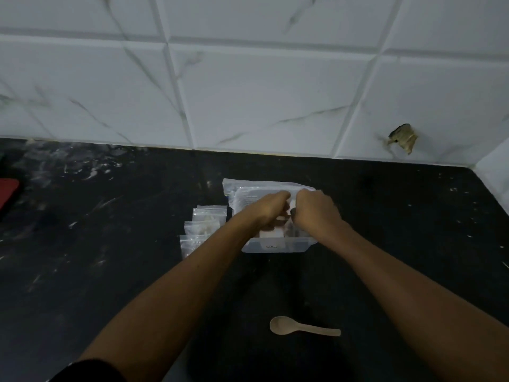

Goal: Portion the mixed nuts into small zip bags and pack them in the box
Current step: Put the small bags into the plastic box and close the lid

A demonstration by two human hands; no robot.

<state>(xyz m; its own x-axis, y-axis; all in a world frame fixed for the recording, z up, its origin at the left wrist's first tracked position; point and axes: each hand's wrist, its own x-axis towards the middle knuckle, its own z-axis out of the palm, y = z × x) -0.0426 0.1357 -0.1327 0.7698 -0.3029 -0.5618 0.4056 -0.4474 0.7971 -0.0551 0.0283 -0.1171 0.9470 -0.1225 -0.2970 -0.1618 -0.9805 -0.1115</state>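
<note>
Head view, and both arms are reaching forward over a dark counter (pixel 110 244), the hands meeting right over a clear plastic box (pixel 275 247) that is sitting mid-counter, well short of the wall. The left hand (pixel 271 209) and the right hand (pixel 316 209) are working close together, knuckles almost touching, fingers curled downward into the box's open top. Something pale is showing between and beneath them, looking like a small bag (pixel 271 233) held over or in the box, though the hands are covering most of it, so which hand is actually pinching it I cannot tell. Behind the box a large clear bag (pixel 256 184) is lying flat, its far edge poking out toward the wall. Just left of the box, three small zip bags (pixel 203 226) are lying in a staggered row, overlapping one another, each showing a bit of brownish filling, and the left forearm is crossing over the nearest one. Closer to the camera, between the two forearms, a pale spoon (pixel 303 328) is resting on the counter, bowl to the left, handle pointing right, well apart from the box. At the far left edge a red object (pixel 8 194) is peeking in, too cut off to identify. The wall of white marbled tiles (pixel 248 92) is running across the back, with a chipped hole (pixel 403 137) at the right.
</note>
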